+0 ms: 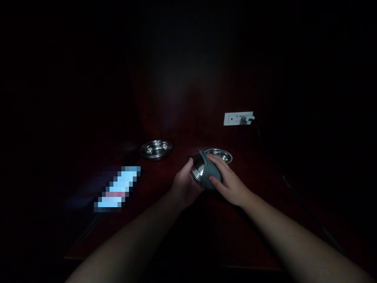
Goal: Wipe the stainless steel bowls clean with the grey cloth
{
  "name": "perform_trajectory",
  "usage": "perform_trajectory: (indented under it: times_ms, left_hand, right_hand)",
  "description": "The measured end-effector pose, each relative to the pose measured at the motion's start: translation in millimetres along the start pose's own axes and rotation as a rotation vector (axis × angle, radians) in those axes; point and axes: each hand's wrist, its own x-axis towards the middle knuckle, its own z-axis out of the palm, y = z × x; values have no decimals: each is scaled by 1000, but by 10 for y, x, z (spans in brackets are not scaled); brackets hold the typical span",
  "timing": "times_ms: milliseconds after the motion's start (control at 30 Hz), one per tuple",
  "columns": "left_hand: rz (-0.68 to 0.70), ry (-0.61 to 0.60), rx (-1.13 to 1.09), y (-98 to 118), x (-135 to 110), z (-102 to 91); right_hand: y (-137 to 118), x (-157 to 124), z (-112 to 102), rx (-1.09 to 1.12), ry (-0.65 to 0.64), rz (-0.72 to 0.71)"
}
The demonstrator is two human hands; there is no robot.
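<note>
Fingers of the left hand are curled beneath a metal bowl, with the thumb raised against its left side, so I have it clamped from below and from the left. On the right hand, I see the index finger stretched along the far side of a grey cloth and the thumb pressed on the near side, a gap between them, pinching the cloth against the bowl; the other fingers are mostly hidden from me. The bowl is tipped on edge between the two hands, over the dark red table, its bare metal facing left and its cloth-covered part right. Being round, it offers me no clear long axis, but its lower visible edge slants from upper left to lower right. I cannot tell in this dim light whether it touches the table. Just behind the right hand I make out a second bowl, partly covered; a shallow metal dish sits farther left, and a bright blurred screen lies left of the left hand.
</note>
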Motion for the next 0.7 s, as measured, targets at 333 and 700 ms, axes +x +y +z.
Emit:
perform_trajectory:
  times_ms: [333, 700]
  left_hand:
    - [62, -97, -70, 19, 14, -36]
    - [169, 17, -79, -111, 12, 39]
  right_hand:
    - [-59, 10, -35, -54, -19, -33]
    - [-56, 12, 65, -87, 92, 40]
